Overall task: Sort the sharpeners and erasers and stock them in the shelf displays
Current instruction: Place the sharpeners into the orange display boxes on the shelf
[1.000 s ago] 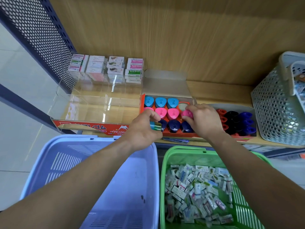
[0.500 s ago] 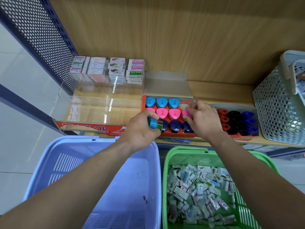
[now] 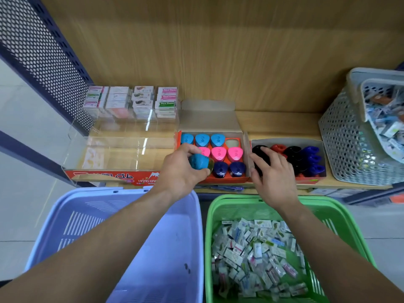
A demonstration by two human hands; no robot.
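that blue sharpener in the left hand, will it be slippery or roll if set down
The blue sharpener looks like smooth, glossy hard plastic, so probably a bit slippery yet stiff. The left hand holds it with a fingertip grip, suggesting it's light. Its rounded-triangle shape, like those in the orange tray, probably won't roll.

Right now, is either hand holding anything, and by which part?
The left hand pinches a blue sharpener around its rounded body, thumb below, fingers on top. The right hand rests its fingers on a black sharpener in the grey tray; no clear grasp.
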